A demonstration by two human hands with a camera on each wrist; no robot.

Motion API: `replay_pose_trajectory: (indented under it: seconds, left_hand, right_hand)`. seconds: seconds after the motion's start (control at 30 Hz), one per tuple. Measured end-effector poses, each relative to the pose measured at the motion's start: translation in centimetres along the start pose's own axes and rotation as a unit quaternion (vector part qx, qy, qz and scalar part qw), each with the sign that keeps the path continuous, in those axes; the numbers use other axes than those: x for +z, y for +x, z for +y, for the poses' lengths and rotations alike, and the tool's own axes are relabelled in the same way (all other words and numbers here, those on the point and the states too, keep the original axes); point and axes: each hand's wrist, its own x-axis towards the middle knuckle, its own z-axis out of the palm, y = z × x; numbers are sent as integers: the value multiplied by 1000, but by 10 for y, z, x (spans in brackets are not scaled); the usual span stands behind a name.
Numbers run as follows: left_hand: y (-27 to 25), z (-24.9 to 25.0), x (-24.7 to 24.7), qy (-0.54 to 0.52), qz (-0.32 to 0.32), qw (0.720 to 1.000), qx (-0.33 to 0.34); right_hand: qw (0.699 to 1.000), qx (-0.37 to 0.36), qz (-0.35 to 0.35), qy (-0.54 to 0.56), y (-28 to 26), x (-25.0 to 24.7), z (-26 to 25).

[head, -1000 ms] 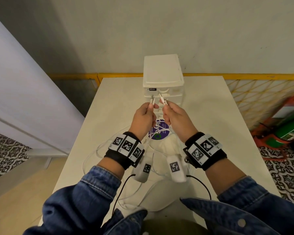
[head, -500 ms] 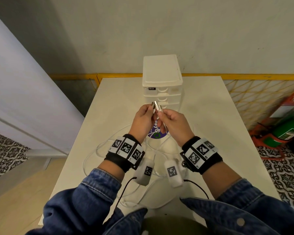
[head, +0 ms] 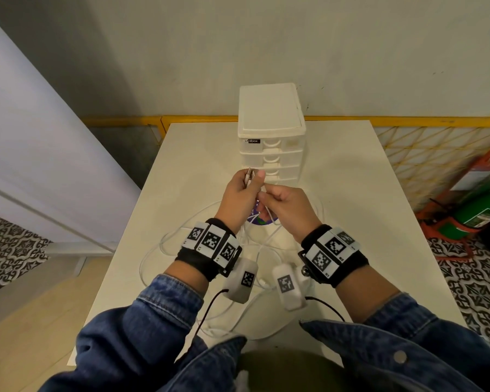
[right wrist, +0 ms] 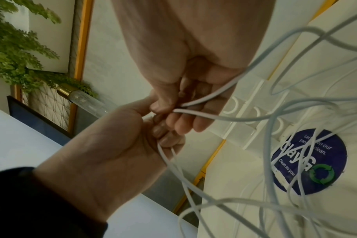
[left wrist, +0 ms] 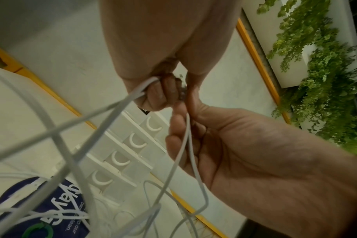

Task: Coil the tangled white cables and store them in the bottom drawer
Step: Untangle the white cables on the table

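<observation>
- Your left hand (head: 239, 195) is curled closed around the white cables (head: 181, 236): thumb and fingers pinch both plug ends (head: 249, 175) together, and the metal tips poke out above the fingertips at the centre of the head view.
- In the right wrist view the strands leave the bottom of that left hand (right wrist: 120, 154) and drop toward the lower right of the frame.
- Your right hand (head: 287, 212) sits just right of and below the left, touching it. Its fingers are curled and pinch the two strands just beneath the left hand's grip.
- In the left wrist view the right hand (left wrist: 245, 161) shows palm-side on, with two thin strands running down between thumb and fingers.
- The rest of the white cables hang from both hands and lie in loose, crossing loops on the surface (head: 351, 193), spreading around your wrists toward the lower centre of the head view.
- Some loops cross a round dark blue sticker (right wrist: 310, 161) on the surface below your hands.
- The white drawer unit (head: 272, 137) stands upright on the surface just beyond your hands, at the upper centre of the frame. Every drawer front you can see is flush and shut; what is inside cannot be told.
- The bottom drawer (left wrist: 104, 178) sits shut, just above the sticker in the left wrist view, behind the hanging strands.
</observation>
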Motion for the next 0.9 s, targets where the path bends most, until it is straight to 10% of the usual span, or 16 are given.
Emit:
replay_pose_trajectory:
  seconds: [0.57, 0.9]
  left_hand:
    - [11, -4, 2, -16, -14, 1000, -10]
    - [16, 2, -1, -30, -32, 999, 7]
  right_hand:
    - [988, 30, 132, 78, 10, 5, 1]
    - [995, 9, 90, 28, 14, 8, 8]
